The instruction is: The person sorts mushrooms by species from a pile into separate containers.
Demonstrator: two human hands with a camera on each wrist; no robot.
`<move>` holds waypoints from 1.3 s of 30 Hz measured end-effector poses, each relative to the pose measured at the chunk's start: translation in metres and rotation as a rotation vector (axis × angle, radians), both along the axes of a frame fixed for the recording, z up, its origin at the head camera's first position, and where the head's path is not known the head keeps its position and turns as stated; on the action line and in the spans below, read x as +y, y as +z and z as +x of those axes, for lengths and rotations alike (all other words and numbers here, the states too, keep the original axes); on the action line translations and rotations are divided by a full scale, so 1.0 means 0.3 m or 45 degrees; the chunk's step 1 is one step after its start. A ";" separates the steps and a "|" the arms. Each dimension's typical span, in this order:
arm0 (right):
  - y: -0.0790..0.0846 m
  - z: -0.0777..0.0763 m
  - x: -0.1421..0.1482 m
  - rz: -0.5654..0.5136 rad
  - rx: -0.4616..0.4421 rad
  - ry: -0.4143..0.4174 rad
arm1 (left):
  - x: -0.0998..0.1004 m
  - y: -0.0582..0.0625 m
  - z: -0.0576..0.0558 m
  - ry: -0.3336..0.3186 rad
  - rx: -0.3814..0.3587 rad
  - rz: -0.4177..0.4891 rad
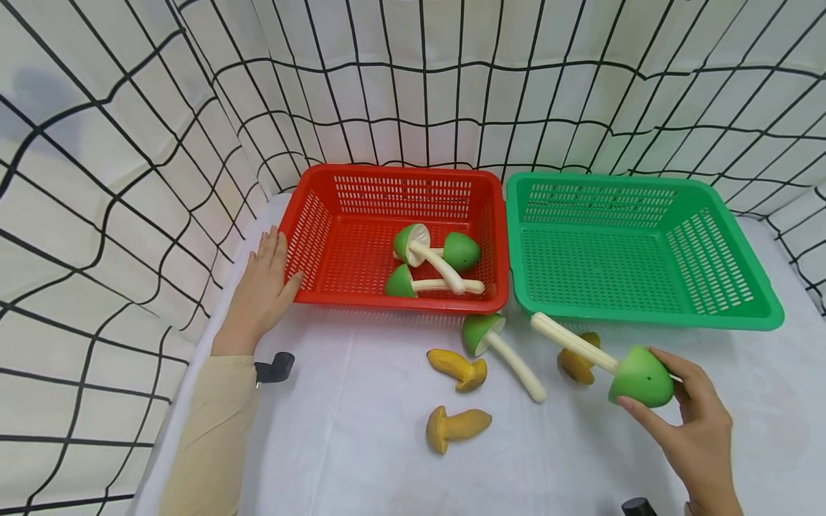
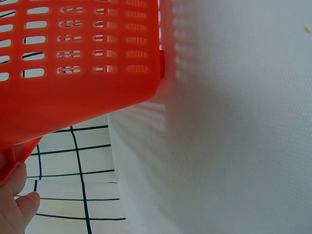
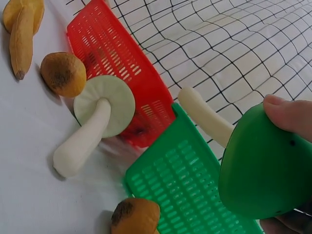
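My right hand [image 1: 700, 423] pinches a toy mushroom [image 1: 642, 378] by its green cap, holding it above the table with the pale stem pointing left. In the right wrist view, the green cap [image 3: 265, 163] fills the space beside the thumb. My left hand [image 1: 261, 287] rests against the left end of the red basket [image 1: 393, 301], fingers straight along its rim. Three green-capped mushrooms [image 1: 461, 251] lie in that basket. Another green-capped mushroom [image 1: 516, 365] lies on the cloth before it. A brown mushroom [image 1: 576, 365] is partly hidden behind the held stem.
To the right of the red basket stands a green basket [image 1: 645, 321] with nothing in it. Two yellow-brown mushrooms, one upper [image 1: 458, 369] and one lower [image 1: 457, 426], lie on the white cloth. Black wire grid [image 1: 426, 122] encloses the back and sides.
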State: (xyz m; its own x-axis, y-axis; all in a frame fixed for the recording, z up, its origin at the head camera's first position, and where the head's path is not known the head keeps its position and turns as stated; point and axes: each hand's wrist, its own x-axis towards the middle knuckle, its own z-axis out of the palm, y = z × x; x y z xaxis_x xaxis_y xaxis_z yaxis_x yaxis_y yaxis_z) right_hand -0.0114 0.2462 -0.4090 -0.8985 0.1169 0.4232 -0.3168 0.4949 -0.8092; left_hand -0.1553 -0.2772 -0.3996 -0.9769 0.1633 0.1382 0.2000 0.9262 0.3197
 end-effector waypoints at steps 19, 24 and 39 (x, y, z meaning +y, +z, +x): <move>0.030 -0.089 -0.039 -0.086 0.254 0.214 | 0.002 0.000 0.000 -0.003 -0.004 -0.014; 0.054 -0.122 -0.055 -0.081 0.259 0.223 | 0.001 -0.001 0.000 -0.002 -0.001 -0.017; 0.048 -0.212 -0.178 -0.146 0.230 0.294 | 0.003 0.005 0.004 -0.004 -0.006 -0.006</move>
State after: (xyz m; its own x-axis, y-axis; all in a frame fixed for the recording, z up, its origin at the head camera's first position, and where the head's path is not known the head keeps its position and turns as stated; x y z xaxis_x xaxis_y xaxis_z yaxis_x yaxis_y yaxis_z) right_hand -0.0750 0.1928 -0.3947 -0.8182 -0.0251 0.5744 -0.5539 0.3021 -0.7758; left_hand -0.1540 -0.2763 -0.3980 -0.9770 0.1667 0.1327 0.2011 0.9270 0.3167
